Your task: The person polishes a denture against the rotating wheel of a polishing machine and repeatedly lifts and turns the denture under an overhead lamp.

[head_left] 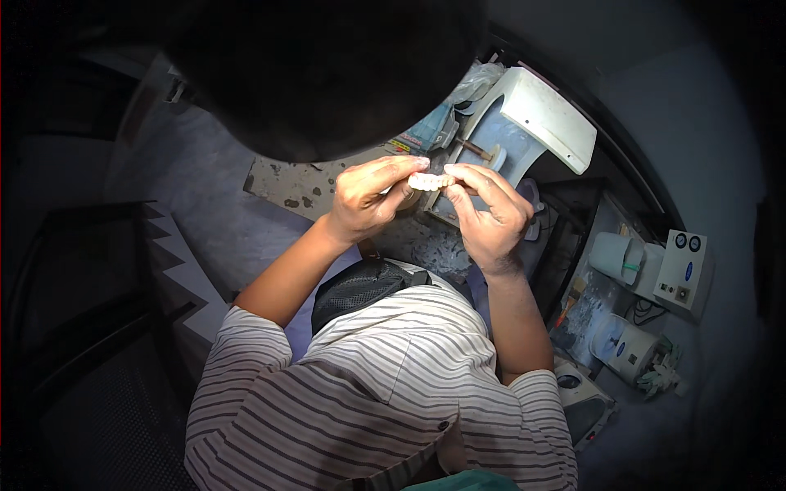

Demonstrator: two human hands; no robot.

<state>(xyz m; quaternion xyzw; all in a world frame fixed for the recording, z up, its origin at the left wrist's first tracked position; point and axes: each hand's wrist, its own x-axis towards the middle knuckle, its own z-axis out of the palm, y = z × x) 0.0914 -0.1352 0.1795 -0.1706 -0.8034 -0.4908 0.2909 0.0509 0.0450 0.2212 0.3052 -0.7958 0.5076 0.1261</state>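
Observation:
A small pale row of moulded teeth, like a denture piece, is held up between my two hands at the middle of the view. My left hand pinches its left end with thumb and fingers. My right hand grips the right end, fingers bent over it. Just behind sit a white machine housing with a blue-tinted tray and a spindle, and a speckled board. Part of the piece is hidden by my fingertips.
A large dark round shape fills the upper middle. On the right are a control box with dials, a pale container, a brush and small appliances. A dark chair stands at lower left.

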